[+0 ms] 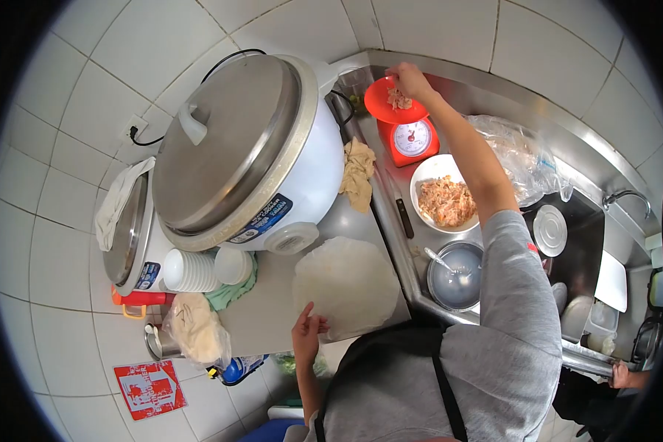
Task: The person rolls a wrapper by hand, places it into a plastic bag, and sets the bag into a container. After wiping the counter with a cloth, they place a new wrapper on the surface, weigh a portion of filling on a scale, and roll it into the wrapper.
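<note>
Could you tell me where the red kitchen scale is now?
In the head view, the red scale stands upper right of centre, beside the big rice cooker, above the white bowl, under the right hand.

The right hand (409,79) reaches out to the red kitchen scale (412,140), its fingertips on a small heap of shredded filling (398,99) in the scale's red pan (379,103). The left hand (306,335) pinches the near edge of a thin round wrapper (346,283) lying flat on the steel counter (265,317). Between the hands stand a white bowl (427,171) of the same filling and a metal bowl (457,283) with a spoon (440,260), and a big rice cooker (243,147) sits just beside the wrapper.
</note>
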`<state>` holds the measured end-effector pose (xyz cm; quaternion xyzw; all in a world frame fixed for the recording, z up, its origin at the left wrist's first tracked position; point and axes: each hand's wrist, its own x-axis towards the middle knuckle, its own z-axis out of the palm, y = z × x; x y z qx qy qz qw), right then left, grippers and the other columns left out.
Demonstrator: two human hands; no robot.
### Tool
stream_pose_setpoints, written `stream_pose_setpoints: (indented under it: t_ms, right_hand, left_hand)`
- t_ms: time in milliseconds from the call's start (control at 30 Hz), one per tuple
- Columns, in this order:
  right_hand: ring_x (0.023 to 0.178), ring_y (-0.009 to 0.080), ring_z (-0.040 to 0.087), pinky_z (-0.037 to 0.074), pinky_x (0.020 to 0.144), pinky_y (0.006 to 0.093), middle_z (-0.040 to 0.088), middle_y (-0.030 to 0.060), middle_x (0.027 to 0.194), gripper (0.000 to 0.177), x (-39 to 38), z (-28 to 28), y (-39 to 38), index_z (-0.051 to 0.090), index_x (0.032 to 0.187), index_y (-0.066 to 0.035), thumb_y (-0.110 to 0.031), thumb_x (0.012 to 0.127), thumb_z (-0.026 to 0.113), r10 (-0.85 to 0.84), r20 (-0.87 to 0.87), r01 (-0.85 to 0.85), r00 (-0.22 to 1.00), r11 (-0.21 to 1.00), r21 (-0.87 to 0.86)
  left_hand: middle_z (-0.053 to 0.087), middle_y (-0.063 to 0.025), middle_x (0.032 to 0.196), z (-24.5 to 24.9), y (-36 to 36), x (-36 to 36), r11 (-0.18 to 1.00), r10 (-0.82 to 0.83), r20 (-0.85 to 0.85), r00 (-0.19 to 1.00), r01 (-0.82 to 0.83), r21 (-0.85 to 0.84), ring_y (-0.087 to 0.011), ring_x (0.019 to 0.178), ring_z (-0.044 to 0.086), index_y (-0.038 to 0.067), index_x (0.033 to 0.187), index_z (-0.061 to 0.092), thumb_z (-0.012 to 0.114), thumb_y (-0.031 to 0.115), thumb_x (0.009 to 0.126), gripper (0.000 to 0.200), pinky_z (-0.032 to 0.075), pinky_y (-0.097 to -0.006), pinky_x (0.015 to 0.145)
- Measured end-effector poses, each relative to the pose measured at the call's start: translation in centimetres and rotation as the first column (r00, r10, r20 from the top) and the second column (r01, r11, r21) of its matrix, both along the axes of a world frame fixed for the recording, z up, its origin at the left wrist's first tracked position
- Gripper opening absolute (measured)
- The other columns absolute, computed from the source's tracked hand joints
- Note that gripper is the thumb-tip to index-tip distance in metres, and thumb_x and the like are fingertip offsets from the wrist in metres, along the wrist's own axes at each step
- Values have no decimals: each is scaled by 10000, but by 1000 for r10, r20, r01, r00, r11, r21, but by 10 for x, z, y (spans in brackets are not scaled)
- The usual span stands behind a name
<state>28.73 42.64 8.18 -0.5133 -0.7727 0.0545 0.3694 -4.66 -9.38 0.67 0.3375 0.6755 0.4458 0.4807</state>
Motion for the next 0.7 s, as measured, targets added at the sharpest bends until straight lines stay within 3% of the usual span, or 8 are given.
stream_pose_setpoints:
  t_ms: [133,233,333,433,533,700]
  right_hand:
    - [816,289,659,517,757,360,686,144,878,243,7,-12,-1,709,948,-89,-129,712,669,-98,-204,51,974,973,-227]
    - [786,252,665,518,735,333,688,119,852,285,16,-25,9,715,919,-94,-260,688,733,-34,-321,-56,946,962,-266]
    - [793,244,667,518,739,338,687,120,854,290,17,-28,4,720,889,-87,-292,684,749,-10,-320,-86,947,955,-285]
    - [808,256,668,517,761,345,687,133,880,237,15,-24,-4,721,882,-80,-227,696,735,-25,-231,-63,973,929,-366]
    - [825,276,669,523,776,365,686,149,891,215,8,-17,-19,719,892,-76,-179,703,715,-141,-102,112,985,962,-249]
    - [797,296,667,531,745,370,681,153,833,187,21,-18,-14,714,856,-60,-150,695,684,-49,-173,8,984,974,-228]
  left_hand:
    - [635,-87,836,-2,-5,1,1000,9,5,1000,-9,-14,-134,697,616,-34,1335,419,509,126,948,428,517,-255,662]
    - [636,-89,841,-3,-11,1,999,27,7,1000,-26,-21,-132,695,613,-39,1335,415,512,129,948,433,514,-253,662]
    - [637,-91,843,-2,-16,3,1000,24,-4,1000,-24,-16,-133,696,614,-27,1336,420,509,135,951,427,513,-255,659]
    - [637,-93,840,-1,-18,4,1000,6,-8,1000,-6,-6,-137,695,616,-17,1335,426,504,143,956,419,513,-260,656]
    - [634,-88,838,3,-15,7,1000,-3,4,1000,3,-10,-129,695,607,-35,1337,414,503,139,958,426,504,-249,664]
    - [635,-89,839,0,-10,7,999,-31,1,1000,31,3,-131,692,608,-32,1339,412,501,138,958,426,509,-255,665]
